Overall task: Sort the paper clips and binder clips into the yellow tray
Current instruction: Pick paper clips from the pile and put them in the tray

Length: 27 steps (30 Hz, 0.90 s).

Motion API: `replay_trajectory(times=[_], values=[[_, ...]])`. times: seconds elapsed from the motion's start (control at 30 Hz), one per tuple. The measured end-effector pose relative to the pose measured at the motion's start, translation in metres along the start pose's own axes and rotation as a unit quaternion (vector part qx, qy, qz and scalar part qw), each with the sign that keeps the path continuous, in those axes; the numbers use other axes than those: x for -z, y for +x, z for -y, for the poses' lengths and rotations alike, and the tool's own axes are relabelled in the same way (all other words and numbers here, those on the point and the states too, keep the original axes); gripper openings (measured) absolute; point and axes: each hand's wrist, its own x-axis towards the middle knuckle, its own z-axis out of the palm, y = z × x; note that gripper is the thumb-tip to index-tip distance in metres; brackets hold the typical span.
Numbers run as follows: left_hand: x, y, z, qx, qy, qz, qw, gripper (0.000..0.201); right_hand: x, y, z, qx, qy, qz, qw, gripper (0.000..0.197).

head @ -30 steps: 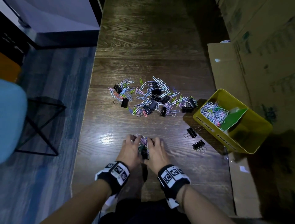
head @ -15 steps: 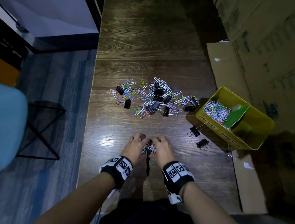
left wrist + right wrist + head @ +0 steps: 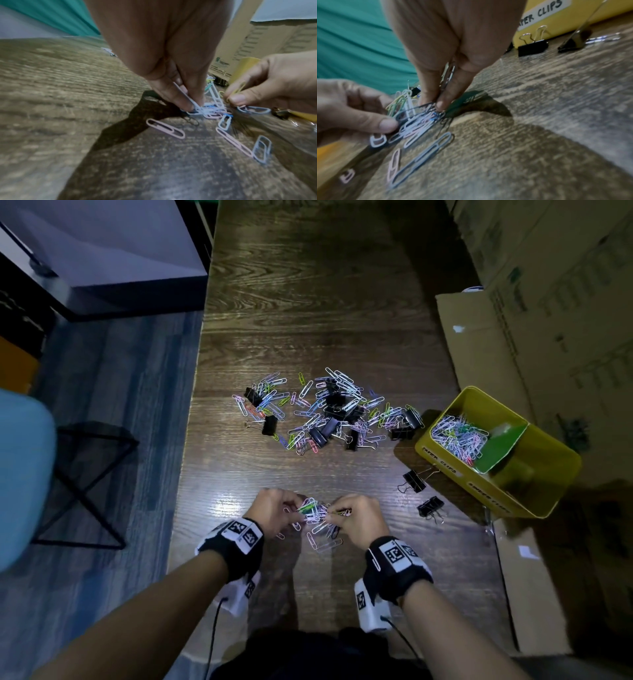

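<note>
Near the table's front edge my left hand (image 3: 291,508) and right hand (image 3: 334,513) meet over a small bunch of coloured paper clips (image 3: 312,510). In the left wrist view my left hand (image 3: 192,105) pinches a pale clip (image 3: 187,97) down among others. My right hand (image 3: 436,104) pinches thin clips (image 3: 447,74) between thumb and fingers. Loose paper clips (image 3: 322,537) lie under the hands. The mixed pile of paper clips and black binder clips (image 3: 329,412) sits mid-table. The yellow tray (image 3: 445,460) stands right, with paper clips (image 3: 459,436) in its near-left compartment.
Two black binder clips (image 3: 414,481) (image 3: 430,506) lie between my hands and the tray. A green divider (image 3: 500,446) splits the tray. Cardboard boxes (image 3: 548,302) stand along the right. The table's left edge drops to the floor, beside a blue chair (image 3: 20,474).
My hands have drawn slightly apart and the bunch of paper clips now shows between them. Several clips lie loose on the table beneath them.
</note>
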Motion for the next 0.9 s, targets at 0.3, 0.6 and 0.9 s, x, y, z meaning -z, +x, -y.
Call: replay_trajectory(times=[0.3,0.6,0.9], values=[[0.028,0.021,-0.023,0.052,-0.286,0.034,0.956,0.03,0.057,-0.017,0.011,0.01,0.213,-0.082,0.974,0.018],[0.032,0.093,-0.192,-0.105,-0.255,0.055,0.959,0.023,0.17,-0.04,0.025,0.087,0.269,-0.277,0.918,0.019],[-0.042,0.144,-0.279,-0.166,0.099,0.056,0.98,0.024,0.243,-0.001,-0.017,-0.006,0.151,-0.402,0.903,0.02]])
